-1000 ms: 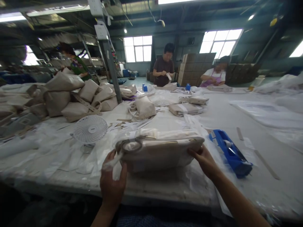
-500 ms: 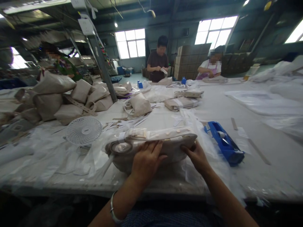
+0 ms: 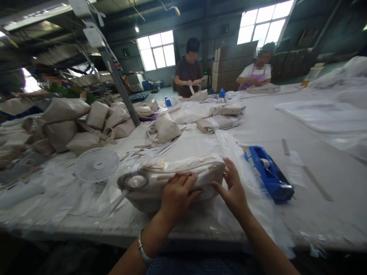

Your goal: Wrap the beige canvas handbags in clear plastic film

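Observation:
A light beige bag (image 3: 149,196) lies near the table's front edge, with a rolled strap at its left end and small metal fittings along its top. My left hand (image 3: 177,194) rests on the near side of the bag, its fingers spread flat over the surface. At the bag's right end is my right hand (image 3: 231,188), thumb and fingers apart, touching the corner. Thin clear plastic (image 3: 229,141) lies behind and to the right of the bag.
A blue tape dispenser (image 3: 269,173) stands to the right. On the left are a white fan (image 3: 97,165) and a heap of beige bags (image 3: 61,130). More bags (image 3: 166,128) lie farther back. Across the table, a person (image 3: 189,70) handles a strap; two others are at the sides.
The bag has shifted left and its right end looks squarer. My right hand has opened wider and its fingers have come up around the corner. The view has turned slightly.

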### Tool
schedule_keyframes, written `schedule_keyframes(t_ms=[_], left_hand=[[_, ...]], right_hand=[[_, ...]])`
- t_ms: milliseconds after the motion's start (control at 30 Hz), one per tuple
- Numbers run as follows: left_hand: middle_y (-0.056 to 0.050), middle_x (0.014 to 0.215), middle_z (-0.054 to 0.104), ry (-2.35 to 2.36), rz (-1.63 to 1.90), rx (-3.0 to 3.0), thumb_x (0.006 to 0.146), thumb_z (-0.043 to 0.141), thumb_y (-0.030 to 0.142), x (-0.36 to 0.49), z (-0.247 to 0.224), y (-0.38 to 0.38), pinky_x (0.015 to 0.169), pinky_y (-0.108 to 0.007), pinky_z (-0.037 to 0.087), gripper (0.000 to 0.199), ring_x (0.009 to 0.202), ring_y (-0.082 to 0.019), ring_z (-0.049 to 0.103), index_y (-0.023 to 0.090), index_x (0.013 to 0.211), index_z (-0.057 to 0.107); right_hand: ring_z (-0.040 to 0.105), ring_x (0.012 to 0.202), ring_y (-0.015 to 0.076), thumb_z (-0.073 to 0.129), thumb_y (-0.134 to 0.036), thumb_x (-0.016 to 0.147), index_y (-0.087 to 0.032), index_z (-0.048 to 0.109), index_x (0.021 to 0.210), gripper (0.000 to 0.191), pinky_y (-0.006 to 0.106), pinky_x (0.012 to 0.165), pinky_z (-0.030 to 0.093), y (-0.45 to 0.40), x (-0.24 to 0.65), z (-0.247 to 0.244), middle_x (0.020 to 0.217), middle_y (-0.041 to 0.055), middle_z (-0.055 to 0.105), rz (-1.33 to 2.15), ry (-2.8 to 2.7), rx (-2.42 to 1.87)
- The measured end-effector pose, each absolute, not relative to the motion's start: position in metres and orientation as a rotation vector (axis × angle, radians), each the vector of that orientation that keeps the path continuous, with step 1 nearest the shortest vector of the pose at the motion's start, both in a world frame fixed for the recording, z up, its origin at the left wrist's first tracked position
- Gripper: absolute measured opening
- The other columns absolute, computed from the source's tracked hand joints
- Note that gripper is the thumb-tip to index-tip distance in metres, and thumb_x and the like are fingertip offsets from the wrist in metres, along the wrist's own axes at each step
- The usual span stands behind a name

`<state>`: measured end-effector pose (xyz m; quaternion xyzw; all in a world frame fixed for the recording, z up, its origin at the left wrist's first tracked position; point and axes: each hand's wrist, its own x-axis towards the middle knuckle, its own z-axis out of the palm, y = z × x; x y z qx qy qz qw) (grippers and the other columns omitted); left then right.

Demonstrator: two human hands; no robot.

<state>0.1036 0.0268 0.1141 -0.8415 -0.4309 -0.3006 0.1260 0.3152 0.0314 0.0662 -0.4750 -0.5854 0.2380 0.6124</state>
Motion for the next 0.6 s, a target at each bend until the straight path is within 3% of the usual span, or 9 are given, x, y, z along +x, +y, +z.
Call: schedule_keyframes(t_ms=[67,200,267,367,500,600], left_hand=[[-0.004,0.117,0.07,-1.277,-0.884,-2.467,0.085,0.067,0.049,0.104,0.114,0.028,0.09,-0.037,0.054,0.041,0.107,-0.023,0.065,0.026,0.119,0.064],[-0.005,0.116,0.07,-1.302,-0.917,-2.464,0.085,0.068,0.047,0.103,0.118,0.022,0.094,-0.038,0.054,0.042,0.106,-0.022,0.065,0.026,0.122,0.064],[-0.005,0.117,0.07,-1.306,-0.913,-2.471,0.086,0.069,0.045,0.103,0.119,0.019,0.095,-0.037,0.054,0.043,0.107,-0.022,0.064,0.026,0.124,0.063],[-0.004,0.116,0.07,-1.285,-0.887,-2.465,0.086,0.068,0.044,0.1,0.118,0.016,0.094,-0.035,0.054,0.045,0.106,-0.021,0.065,0.026,0.127,0.062],[-0.005,0.108,0.072,-1.27,-0.814,-2.359,0.086,0.068,0.046,0.082,0.115,0.01,0.089,-0.036,0.055,0.042,0.097,-0.023,0.066,0.023,0.122,0.065],[-0.007,0.11,0.071,-1.297,-0.789,-2.28,0.086,0.068,0.044,0.062,0.114,0.006,0.094,-0.039,0.053,0.043,0.103,-0.025,0.065,0.022,0.122,0.065]], right_hand=[[0.043,0.14,0.0336,0.078,-0.038,0.081,-0.03,0.037,0.149,0.08,0.054,0.112,0.043,0.026,0.32,0.078,0.156,0.0124,0.038,0.136,-1.436,-1.114],[0.032,0.146,0.0369,0.077,-0.035,0.083,-0.033,0.061,0.128,0.048,0.06,0.119,0.029,0.024,0.333,0.103,0.164,0.0035,0.026,-0.369,-1.848,-1.091],[0.027,0.148,0.0388,0.074,-0.041,0.085,-0.029,0.065,0.122,0.04,0.063,0.12,0.023,0.027,0.336,0.112,0.164,0.0048,0.024,-0.404,-1.993,-1.127],[0.026,0.149,0.038,0.071,-0.047,0.085,-0.021,0.067,0.117,0.041,0.063,0.121,0.02,0.031,0.337,0.117,0.16,0.0102,0.034,-0.37,-2.085,-1.165],[0.031,0.147,0.0348,0.07,-0.045,0.087,-0.017,0.069,0.105,0.033,0.058,0.122,0.023,0.032,0.337,0.116,0.153,0.0125,0.045,-0.35,-2.126,-1.109],[0.032,0.147,0.0343,0.07,-0.041,0.087,-0.018,0.069,0.106,0.03,0.056,0.121,0.026,0.034,0.339,0.113,0.154,0.0125,0.045,-0.344,-2.125,-1.112]])
